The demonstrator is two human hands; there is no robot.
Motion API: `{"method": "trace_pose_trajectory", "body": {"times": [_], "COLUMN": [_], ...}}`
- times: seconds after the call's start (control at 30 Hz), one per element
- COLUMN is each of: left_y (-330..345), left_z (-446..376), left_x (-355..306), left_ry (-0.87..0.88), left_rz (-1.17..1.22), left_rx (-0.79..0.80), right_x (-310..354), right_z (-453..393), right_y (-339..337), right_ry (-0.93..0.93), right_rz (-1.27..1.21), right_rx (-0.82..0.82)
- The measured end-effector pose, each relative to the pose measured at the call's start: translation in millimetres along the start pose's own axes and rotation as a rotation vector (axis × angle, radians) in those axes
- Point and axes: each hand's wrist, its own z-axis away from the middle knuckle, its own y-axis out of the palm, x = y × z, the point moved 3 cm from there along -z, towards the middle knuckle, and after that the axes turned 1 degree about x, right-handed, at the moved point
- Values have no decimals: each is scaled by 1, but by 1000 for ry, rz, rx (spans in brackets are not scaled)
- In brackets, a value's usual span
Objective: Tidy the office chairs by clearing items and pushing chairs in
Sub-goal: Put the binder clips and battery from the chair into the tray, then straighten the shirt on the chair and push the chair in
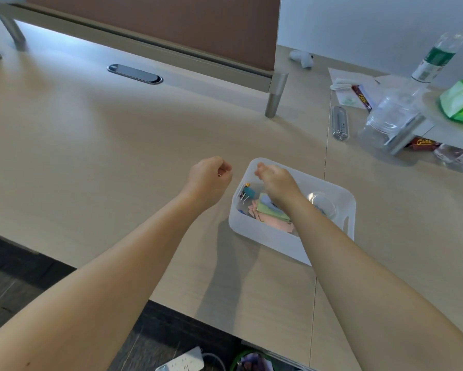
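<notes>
Pale wooden desk point(91, 145); brown partition point(171, 25)

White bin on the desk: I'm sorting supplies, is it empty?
Not empty: the white bin holds pastel paper notes and binder clips.

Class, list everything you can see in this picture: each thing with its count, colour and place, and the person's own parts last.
Desk: one, light wood, fills the view.
Storage box: one, translucent white, centre right of desk.
Paper notes: several, pink and green, inside box.
Binder clip: one, teal, inside box.
Cable port: one, grey, far side of the desk.
Plastic bottles: two, clear, far right.
Green bag: one, right edge.
Power strip: one, white, floor.
Left hand: closed on a thin wire item.
Right hand: above box.
</notes>
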Motion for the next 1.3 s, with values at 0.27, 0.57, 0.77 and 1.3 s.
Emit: {"method": "trace_pose_trajectory", "body": {"times": [0.27, 0.57, 0.77, 1.3], "left_y": [-8, -55, -98, -223], "left_z": [30, 122, 231, 571], "left_x": [-15, -23, 4, 127], "left_ry": [13, -15, -128, -572], "left_rz": [93, 142, 114, 100], "left_rx": [-36, -252, -434, -1022], "right_x": [15, 43, 69, 148], "right_z": [42, 113, 178, 437], "right_y": [-26, -23, 30, 245], "right_ry": [-156, -311, -458, -710], "right_rz": [-169, -224, -171, -43], "right_rx": [-182, -62, 157, 757]}}
